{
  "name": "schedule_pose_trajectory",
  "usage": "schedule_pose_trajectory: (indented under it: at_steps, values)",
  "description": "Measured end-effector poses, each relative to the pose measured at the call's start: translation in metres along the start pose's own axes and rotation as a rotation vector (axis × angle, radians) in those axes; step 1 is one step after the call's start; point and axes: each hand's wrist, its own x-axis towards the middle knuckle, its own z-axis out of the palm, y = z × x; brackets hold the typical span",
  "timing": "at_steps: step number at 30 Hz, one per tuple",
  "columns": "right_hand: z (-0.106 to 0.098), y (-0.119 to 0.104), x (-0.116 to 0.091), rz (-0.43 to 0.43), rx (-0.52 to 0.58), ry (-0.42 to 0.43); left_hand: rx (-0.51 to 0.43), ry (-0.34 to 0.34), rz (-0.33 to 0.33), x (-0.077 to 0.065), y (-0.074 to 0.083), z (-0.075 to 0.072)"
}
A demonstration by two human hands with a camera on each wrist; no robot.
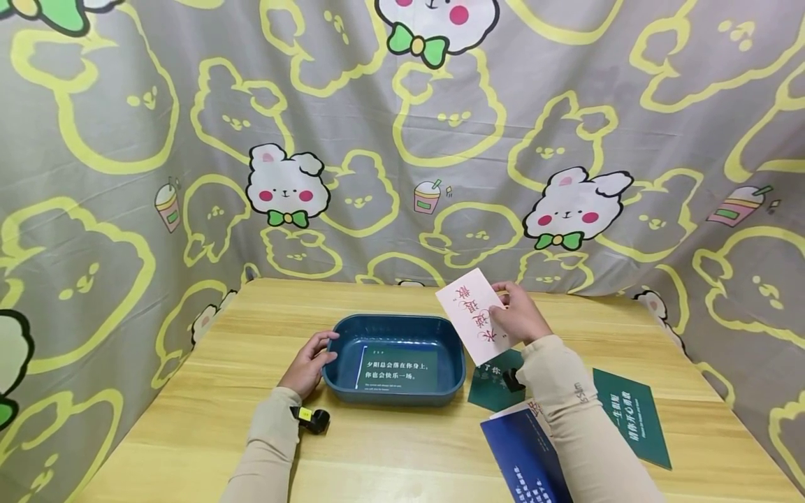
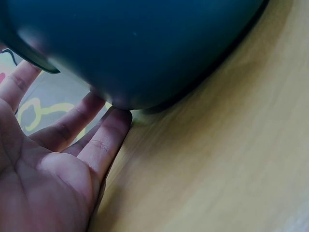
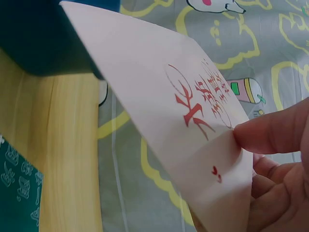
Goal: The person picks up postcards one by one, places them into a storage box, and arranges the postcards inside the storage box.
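My right hand [image 1: 520, 313] pinches a pale pink card [image 1: 473, 307] with red lettering, thumb on its printed face and fingers behind. The card is raised and tilted by the right end of a dark blue-green rectangular basin [image 1: 393, 399], overlapping its rim in the head view. Inside the basin lies a green card [image 1: 402, 369] with white text. At the basin's left end is my left hand [image 1: 308, 363], its fingertips at the rim. In the left wrist view, fairly straight fingers [image 2: 104, 140] touch the outer wall low down.
On the wooden table [image 1: 390, 447], right of the basin, lie a green card [image 1: 493, 391], a dark blue card [image 1: 525, 454] and another green card [image 1: 650, 419]. My right forearm passes over this group. A cartoon-patterned grey curtain [image 1: 358, 126] hangs behind and at both sides.
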Motion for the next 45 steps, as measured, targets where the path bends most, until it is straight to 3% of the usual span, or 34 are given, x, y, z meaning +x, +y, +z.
schedule_pose_trajectory:
  at_steps: [16, 27, 37, 45]
  values:
    - [0.015, -0.019, 0.005, -0.078, -0.074, -0.03, -0.003, 0.017, -0.019, 0.001, -0.001, 0.001]
    - [0.025, -0.026, 0.01, -0.104, -0.133, -0.062, -0.002, 0.018, 0.012, -0.001, -0.003, 0.001]
    - [0.036, -0.035, 0.012, -0.09, -0.146, -0.116, -0.01, 0.015, -0.026, -0.002, -0.002, 0.001]
    - [0.046, -0.043, 0.017, -0.13, -0.18, -0.166, 0.007, 0.022, -0.006, -0.001, 0.001, 0.001]
